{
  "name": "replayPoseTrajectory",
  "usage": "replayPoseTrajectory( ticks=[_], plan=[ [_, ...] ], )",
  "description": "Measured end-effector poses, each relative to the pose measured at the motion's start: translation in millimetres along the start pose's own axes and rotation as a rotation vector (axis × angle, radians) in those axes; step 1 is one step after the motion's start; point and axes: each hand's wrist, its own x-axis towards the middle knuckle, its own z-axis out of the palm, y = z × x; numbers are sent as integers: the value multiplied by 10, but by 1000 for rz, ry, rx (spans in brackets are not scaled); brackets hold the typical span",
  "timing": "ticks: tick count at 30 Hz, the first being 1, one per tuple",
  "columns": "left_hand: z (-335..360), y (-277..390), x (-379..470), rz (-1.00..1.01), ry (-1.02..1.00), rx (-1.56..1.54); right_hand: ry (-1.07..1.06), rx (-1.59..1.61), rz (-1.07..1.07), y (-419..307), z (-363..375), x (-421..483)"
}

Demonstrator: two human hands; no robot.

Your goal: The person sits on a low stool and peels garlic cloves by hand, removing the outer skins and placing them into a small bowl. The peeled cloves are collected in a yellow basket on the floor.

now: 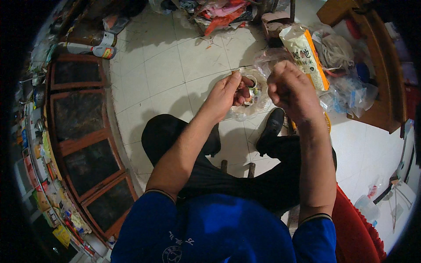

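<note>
My left hand (227, 93) is over the near-left rim of a plastic-lined waste bin (236, 113). Its thumb presses on the bent forefinger, and the other fingers curl in shadow. A small brownish bit shows by the thumb tip, too small to name. Level with it on the other side of the bin, my right hand (291, 87) is raised with its fingers curled. Motion blurs it, and whether anything is pinched there is hidden. Mixed litter (251, 97) lies inside the bin, with a pale round rim among it.
A printed white-and-orange rice bag (304, 56) and crumpled clear plastic bags (352, 95) lie right of the bin, beside a wooden cabinet (378, 108). Red and pink bags (223, 16) are heaped beyond. Bottles (103, 51) and a dark-panelled cabinet (87, 111) stand left. My shoe (273, 123) is near the bin.
</note>
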Motion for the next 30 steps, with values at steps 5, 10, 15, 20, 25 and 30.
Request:
replayPoseTrajectory(
  ticks=[5,10,15,20,25,30],
  plan=[
    [40,-17,12,60,63,78,34,-626,-254,511,-69,172],
    [95,-54,11,118,158,187,119,-887,-299,612,75,172],
    [76,-27,5,157,140,219,151,-860,-468,778,-5,245],
    [83,10,-27,193,137,272,125,-847,-514,861,-84,309],
    [43,-2,-60,159,130,305,63,-916,-546,771,-35,255],
    [36,-40,-39,117,90,274,67,-860,-498,846,-70,284]
  ],
)
